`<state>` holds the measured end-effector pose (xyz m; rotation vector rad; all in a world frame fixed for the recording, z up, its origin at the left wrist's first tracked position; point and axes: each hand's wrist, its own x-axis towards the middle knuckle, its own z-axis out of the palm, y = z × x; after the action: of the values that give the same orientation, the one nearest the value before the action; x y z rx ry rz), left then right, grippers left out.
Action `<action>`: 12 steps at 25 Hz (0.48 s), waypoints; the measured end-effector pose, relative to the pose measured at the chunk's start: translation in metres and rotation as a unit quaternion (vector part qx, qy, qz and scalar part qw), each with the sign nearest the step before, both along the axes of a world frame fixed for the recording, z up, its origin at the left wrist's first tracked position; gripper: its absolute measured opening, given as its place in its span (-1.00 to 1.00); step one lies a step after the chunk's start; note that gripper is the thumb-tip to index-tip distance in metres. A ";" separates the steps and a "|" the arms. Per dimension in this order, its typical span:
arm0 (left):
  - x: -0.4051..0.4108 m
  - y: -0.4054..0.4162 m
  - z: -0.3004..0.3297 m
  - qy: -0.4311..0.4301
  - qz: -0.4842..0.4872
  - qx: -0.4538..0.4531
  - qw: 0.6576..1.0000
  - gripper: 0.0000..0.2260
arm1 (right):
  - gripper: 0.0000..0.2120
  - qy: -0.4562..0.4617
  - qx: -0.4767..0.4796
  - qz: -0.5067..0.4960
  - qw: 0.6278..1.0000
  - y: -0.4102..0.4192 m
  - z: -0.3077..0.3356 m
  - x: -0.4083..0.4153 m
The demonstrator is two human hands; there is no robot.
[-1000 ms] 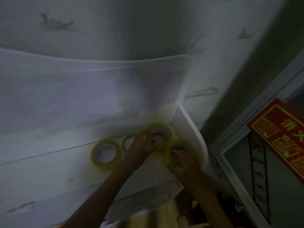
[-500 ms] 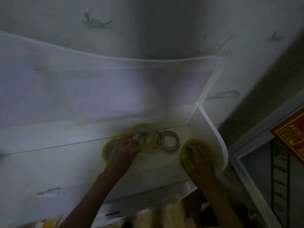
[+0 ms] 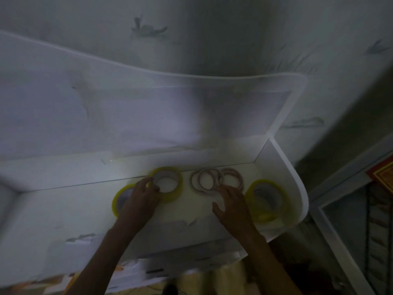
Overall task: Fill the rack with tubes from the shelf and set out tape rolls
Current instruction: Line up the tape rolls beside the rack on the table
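Three yellow tape rolls lie flat on the white shelf (image 3: 63, 207). My left hand (image 3: 139, 201) pinches the left rim of the middle roll (image 3: 178, 189), which sits near the shelf's back. The left roll (image 3: 116, 202) is partly hidden under that hand. My right hand (image 3: 230, 204) is open with spread fingers, its fingertips at the edge of several thin brown rings (image 3: 205, 181). The right roll (image 3: 263, 216) lies free beside it, by the shelf's rounded end. The light is dim. No tubes or rack are in view.
The shelf has a tall back panel (image 3: 148, 116) and a curved right side wall (image 3: 297, 188). Behind it is a patterned wall. A pale frame (image 3: 340, 188) and a red and gold poster (image 3: 382, 175) stand to the right.
My right hand has let go of the right yellow roll and moved left to the thin rings. My left hand has kept its hold on the middle roll. The view has shifted.
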<state>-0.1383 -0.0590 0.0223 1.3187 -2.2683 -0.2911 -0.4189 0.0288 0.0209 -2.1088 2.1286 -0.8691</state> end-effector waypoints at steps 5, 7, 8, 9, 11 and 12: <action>-0.015 -0.003 0.013 0.019 -0.027 -0.022 0.999 -0.59 | -0.68 -0.023 -0.006 0.012 1.000 -0.011 -0.005 -0.002; -0.034 -0.003 0.016 0.027 -0.060 -0.030 0.997 -0.57 | -0.70 -0.021 0.005 0.020 1.000 -0.018 -0.010 -0.004; -0.043 -0.002 0.017 0.024 -0.074 -0.038 0.996 -0.57 | -0.72 -0.003 0.007 0.027 1.000 -0.023 -0.012 -0.004; -0.051 -0.001 0.017 0.019 -0.082 -0.040 0.996 -0.56 | -0.74 0.016 0.009 0.032 0.999 -0.026 -0.013 -0.005; -0.063 0.000 0.017 0.007 -0.083 -0.033 0.996 -0.56 | -0.78 0.029 0.005 0.033 0.999 -0.031 -0.014 -0.006; -0.068 0.001 0.017 0.007 -0.082 -0.026 0.996 -0.56 | -0.80 0.029 0.002 0.034 0.999 -0.032 -0.014 -0.007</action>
<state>-0.2063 -0.0575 0.0389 1.1034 -2.3603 -0.2954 -0.4258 -0.0030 0.0071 -2.2161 2.0702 -0.8059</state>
